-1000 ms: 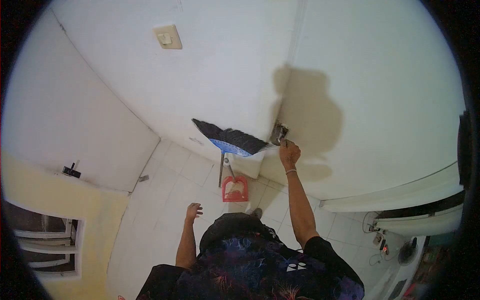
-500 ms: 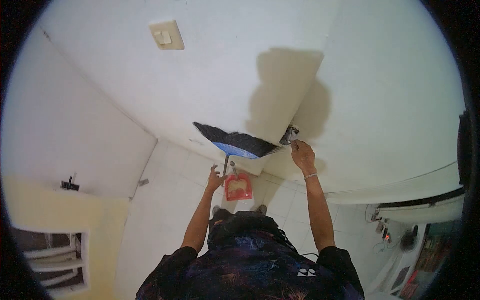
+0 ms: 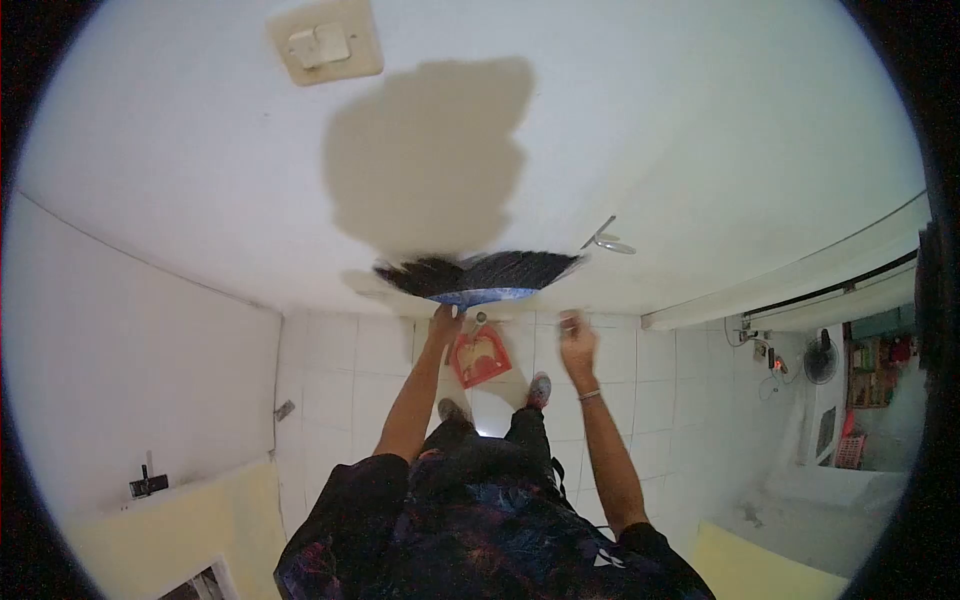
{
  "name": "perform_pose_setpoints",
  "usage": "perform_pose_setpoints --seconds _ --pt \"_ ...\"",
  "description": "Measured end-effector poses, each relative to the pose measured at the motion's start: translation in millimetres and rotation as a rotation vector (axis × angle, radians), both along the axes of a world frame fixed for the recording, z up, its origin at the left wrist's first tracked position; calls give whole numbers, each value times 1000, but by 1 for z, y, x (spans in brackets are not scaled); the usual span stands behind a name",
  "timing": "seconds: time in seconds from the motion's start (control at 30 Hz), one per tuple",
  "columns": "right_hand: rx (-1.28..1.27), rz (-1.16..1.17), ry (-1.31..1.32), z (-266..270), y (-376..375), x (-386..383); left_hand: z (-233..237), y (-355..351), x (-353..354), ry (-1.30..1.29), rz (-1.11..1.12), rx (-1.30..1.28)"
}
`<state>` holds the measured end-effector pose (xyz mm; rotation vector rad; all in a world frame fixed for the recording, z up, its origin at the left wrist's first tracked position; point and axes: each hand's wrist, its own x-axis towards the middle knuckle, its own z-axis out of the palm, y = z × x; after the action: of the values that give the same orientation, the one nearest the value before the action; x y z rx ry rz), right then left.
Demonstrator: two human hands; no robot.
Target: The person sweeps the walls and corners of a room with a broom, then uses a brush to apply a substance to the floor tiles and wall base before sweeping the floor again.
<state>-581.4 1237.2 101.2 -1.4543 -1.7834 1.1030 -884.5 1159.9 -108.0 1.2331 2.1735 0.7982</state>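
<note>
A broom (image 3: 490, 272) with black bristles and a blue base is held upside down, bristles up, close to the white wall. My left hand (image 3: 446, 324) is closed round it just below the blue base. To the right, my right hand (image 3: 577, 348) is raised over the floor, apart from the broom, its fingers blurred; nothing shows clearly in it. A metal handle (image 3: 608, 240) sticks out of the wall surface above and right of that hand. A red dustpan (image 3: 482, 370) lies on the tiles below the broom, its handle end up by the bristles.
A light switch (image 3: 322, 44) is on the wall at the upper left. My feet (image 3: 539, 390) stand on white floor tiles (image 3: 610, 400) behind the dustpan. At the right are a fan (image 3: 820, 357), cables and a shelf with items. A dark fixture (image 3: 149, 486) is at the lower left.
My left hand has moved up the broom and closed round it below the base. My right hand has come away from the handle and moved down and left. The view has shifted.
</note>
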Motion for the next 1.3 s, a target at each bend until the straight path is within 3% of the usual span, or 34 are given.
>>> perform_pose_setpoints --seconds 0.03,0.1,0.2,0.27,0.3,0.37,0.4,0.47,0.53,0.57,0.6,0.63,0.7,0.73,0.77,0.8,0.83,0.87,0.9,0.97,1.07,1.1,1.13,1.17,1.3 --pt "-208 166 -64 -11 -17 -15 64 -5 11 113 -26 -98" --pt "-88 257 -159 -88 -45 -42 48 -31 4 62 -14 -42" --pt "33 248 -150 -112 -61 -87 4 -80 -17 -87 64 206" --pt "-116 230 -109 -105 -59 -107 68 -120 -8 167 123 258" --pt "-197 230 -93 -103 -60 -117 70 -143 -9 259 167 259" --pt "-55 377 -353 -163 -50 -131 63 -206 -20 450 255 239" --pt "22 453 -478 -199 -45 -131 60 -238 -24 275 407 291" --pt "290 854 -803 -240 -25 -132 115 -291 -11 287 438 339" --pt "88 599 -424 -199 -30 -131 145 -357 11 377 644 270" --pt "13 492 -262 -187 -31 -133 168 -387 30 299 796 184" --pt "-43 425 -174 -187 -32 -133 181 -419 47 329 821 258" --pt "14 521 -173 -188 -34 -131 187 -453 72 198 1028 288" --pt "96 691 -174 -181 -44 -134 187 -521 122 495 1075 90" --pt "107 765 -191 -170 -52 -140 171 -557 152 292 1346 216" --pt "219 809 -138 -165 -60 -153 179 -570 181 151 1568 695" --pt "323 850 -90 -165 -71 -160 163 -607 218 404 1573 414" --pt "421 892 -43 -165 -85 -162 183 -617 255 705 1519 44" --pt "352 967 -105 -135 -103 -174 193 -626 283 616 1777 -281" --pt "364 1018 -113 -128 -111 -190 176 -639 291 592 1842 -160" --pt "388 1176 -74 -102 -156 -219 146 -689 361 682 2014 -223" --pt "416 1404 -145 -30 -244 -243 166 -690 446 655 2219 -354" --pt "453 1477 -140 -19 -276 -254 149 -701 475 686 2207 -401" --pt "416 1508 -206 -64 -281 -302 109 -711 444 682 2104 -510" --pt "408 1575 -186 -88 -281 -313 85 -691 469 740 2061 -593" --pt "540 1728 -142 -51 -429 -360 96 -715 489 580 2191 -577"
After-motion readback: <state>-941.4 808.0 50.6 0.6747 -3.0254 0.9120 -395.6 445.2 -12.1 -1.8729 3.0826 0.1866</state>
